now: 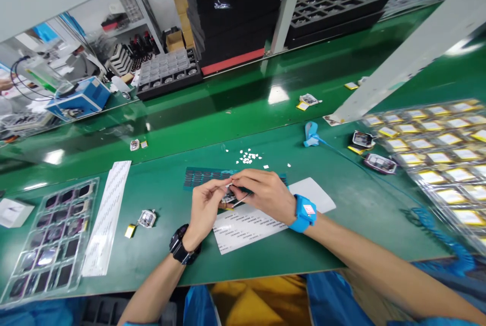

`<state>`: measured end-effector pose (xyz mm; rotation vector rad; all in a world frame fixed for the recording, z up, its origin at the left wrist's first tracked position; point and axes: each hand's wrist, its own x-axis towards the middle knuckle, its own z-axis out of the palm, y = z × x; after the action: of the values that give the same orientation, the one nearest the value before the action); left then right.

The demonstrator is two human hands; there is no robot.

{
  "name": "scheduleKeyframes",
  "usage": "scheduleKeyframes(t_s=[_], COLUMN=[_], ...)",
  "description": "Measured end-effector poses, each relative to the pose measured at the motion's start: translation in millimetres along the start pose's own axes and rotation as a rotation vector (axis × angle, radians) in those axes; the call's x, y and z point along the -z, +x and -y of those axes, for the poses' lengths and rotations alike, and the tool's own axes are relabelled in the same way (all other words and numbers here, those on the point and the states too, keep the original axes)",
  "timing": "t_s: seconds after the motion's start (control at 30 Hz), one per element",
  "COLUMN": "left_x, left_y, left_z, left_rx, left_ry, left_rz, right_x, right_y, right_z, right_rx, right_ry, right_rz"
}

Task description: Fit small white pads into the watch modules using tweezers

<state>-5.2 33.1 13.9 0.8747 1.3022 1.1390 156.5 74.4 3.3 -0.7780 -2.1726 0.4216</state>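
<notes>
Both my hands meet over the middle of the bench, around a small electronic device with a pale frame and a bit of yellow below it. My left hand, above a black watch, is closed on the device's left side. With fingers pinched at its upper edge, my right hand wears a blue wrist strap. A thin light-coloured tool sticks out beneath the right hand; its kind is unclear. Fingers cover much of the device. Under the hands lies a printed white sheet, with a patterned green strip behind.
Small white pieces are scattered beyond my hands. At left are a clear tray of dark screens, a long white strip and an opened device. Trays of yellow-edged batteries and a blue coiled cord lie right, by a slanted post.
</notes>
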Motion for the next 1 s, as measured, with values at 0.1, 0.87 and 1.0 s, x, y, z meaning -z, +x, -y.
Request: scheduleKeyframes(t_s=[0.1,0.87,1.0], left_x=[-2.7,-6.6,-6.9], left_y=[-1,-7,-9], left_z=[-4,-7,-8], left_rx=[-0.018,-0.056,-0.04], left_ry=[0.035,0.022,0.022], left_rz=[-0.017,0.038,0.017], right_x=[-2,13,10], right_y=[-2,12,11], right_z=[-2,1,2], right_rx=[0.093,-0.417,-0.436], right_ry=[-0.155,0.463,0.428], right_rz=[-0.009,0.01,0.013])
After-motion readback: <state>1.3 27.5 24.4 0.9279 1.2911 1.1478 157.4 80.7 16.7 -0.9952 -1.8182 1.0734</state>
